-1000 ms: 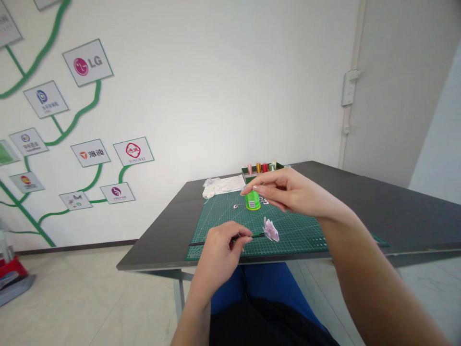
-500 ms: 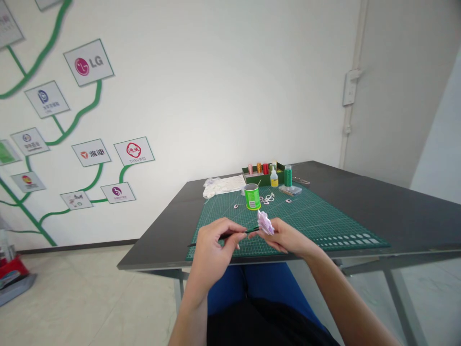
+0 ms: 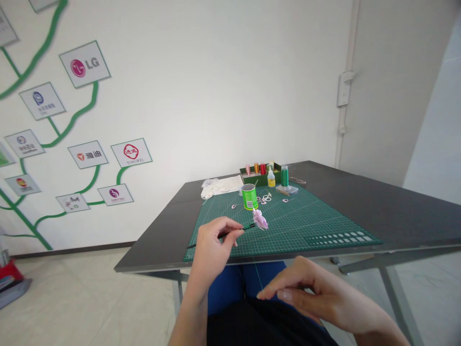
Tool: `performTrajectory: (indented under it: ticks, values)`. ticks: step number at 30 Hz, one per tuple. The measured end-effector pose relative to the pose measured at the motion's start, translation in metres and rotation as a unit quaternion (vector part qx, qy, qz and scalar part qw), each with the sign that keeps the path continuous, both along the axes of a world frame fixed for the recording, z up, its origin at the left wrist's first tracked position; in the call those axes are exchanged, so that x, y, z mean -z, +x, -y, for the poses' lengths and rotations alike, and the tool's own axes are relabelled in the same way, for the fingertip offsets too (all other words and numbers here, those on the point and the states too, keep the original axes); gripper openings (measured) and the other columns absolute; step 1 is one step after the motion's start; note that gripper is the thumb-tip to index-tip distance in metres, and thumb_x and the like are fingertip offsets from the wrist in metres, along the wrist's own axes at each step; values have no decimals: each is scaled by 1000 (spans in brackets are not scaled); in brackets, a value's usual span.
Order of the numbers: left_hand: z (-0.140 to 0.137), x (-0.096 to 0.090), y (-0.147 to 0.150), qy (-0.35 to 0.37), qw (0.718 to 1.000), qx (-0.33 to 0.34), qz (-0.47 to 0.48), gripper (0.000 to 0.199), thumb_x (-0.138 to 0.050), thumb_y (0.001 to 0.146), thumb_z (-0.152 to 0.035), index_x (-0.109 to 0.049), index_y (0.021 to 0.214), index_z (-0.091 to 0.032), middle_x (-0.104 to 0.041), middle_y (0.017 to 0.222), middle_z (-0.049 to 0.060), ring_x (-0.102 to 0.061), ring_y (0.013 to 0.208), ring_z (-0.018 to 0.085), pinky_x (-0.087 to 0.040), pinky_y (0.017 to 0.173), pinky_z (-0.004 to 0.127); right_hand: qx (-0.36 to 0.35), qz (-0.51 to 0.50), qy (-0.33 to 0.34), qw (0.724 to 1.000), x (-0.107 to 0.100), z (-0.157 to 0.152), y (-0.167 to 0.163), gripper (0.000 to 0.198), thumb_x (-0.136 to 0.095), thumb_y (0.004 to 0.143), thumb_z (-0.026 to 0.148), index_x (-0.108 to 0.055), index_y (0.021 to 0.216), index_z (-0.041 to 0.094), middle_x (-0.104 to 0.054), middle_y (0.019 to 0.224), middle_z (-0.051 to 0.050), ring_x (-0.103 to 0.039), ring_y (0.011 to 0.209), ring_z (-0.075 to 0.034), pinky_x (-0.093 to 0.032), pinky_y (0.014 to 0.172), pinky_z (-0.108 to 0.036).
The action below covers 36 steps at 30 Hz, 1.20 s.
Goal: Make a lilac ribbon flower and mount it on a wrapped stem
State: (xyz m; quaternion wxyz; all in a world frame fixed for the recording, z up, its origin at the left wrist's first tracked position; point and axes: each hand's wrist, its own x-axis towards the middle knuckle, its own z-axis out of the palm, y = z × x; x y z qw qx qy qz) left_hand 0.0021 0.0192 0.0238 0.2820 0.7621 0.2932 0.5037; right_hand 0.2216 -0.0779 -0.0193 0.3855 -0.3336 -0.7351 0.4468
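Observation:
My left hand pinches a thin dark stem above the front of the cutting mat. A pale purple flower tops the stem's right end, and the other end pokes out behind the hand to the left. Low over my lap, closer to my body, my right hand has its fingers pressed together. From below the stem a fine green thread runs down to those fingertips. Just beyond the flower stands a green can.
The green cutting mat lies on a dark table. Toward the back are a box of thread spools, a yellow-labelled glue bottle, a green spool, white cloth and white-handled scissors.
My right hand has left the flower and moved down and toward my body, drawing out the green thread. My left hand keeps its hold on the stem, nearly still.

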Motion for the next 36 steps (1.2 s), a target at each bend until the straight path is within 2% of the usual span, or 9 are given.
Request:
performTrajectory:
  ticks: [2,4,7,10,16,21,30,33,36]
  values:
    - [1,0,1,5,1000,6,-17,10,-74,88,-19,-77,80,-17,-74,69,3,-66,55,14,-51,56,22,6,5,52,999,-20,6,0,56,-55,106,67,-91,114,24,-72,72,-8,-49,54,-13,-34,49,-27]
    - [3,0,2,14,999,12,-38,11,-74,90,-17,-77,79,-17,-74,71,3,-67,56,14,-51,56,22,-7,12,110,994,-40,5,2,52,-56,108,60,-90,115,22,-72,71,-7,-47,54,-13,-33,50,-27]
    - [8,-2,2,44,996,18,-70,13,-72,90,-12,-77,79,-17,-75,72,2,-69,61,15,-51,60,22,-45,17,166,985,-67,-4,6,44,-57,112,46,-87,121,15,-55,56,2,-35,45,-8,-24,45,-25]
    - [12,-3,3,85,992,20,-96,17,-71,91,-8,-77,78,-18,-75,71,2,-68,65,15,-49,63,22,-42,25,173,984,-90,-16,8,40,-58,111,39,-85,122,13,-44,53,7,-35,44,-7,-25,43,-22]
    - [16,-3,3,98,989,24,-106,16,-73,94,-7,-79,85,-19,-77,76,1,-69,67,15,-49,65,23,35,67,170,982,-121,-44,8,39,-62,106,37,-85,120,9,-52,53,4,-40,43,-9,-27,41,-22]
    - [15,-3,0,105,989,23,-97,15,-74,94,-7,-79,84,-18,-77,75,2,-69,66,15,-50,65,23,69,66,169,981,-120,-63,10,40,-59,104,34,-84,118,6,-40,47,10,-32,39,-7,-24,41,-22]
    - [16,-4,0,111,991,26,-75,15,-76,93,-8,-79,82,-18,-77,74,2,-70,64,15,-50,62,21,68,57,128,988,-108,-85,16,44,-61,103,39,-82,122,7,-42,45,10,-32,39,-8,-21,41,-23]
    - [17,-6,-2,105,992,32,-55,14,-76,93,-11,-79,82,-18,-75,73,2,-69,61,14,-52,61,22,71,69,92,991,-93,-96,18,47,-61,101,42,-82,124,7,-43,44,9,-32,37,-8,-21,40,-22]
    - [15,-6,-4,89,995,26,-23,12,-75,93,-14,-80,82,-17,-74,71,3,-68,58,13,-52,59,21,57,74,41,995,-66,-104,18,46,-63,96,43,-84,117,8,-45,43,9,-33,36,-8,-23,38,-21]
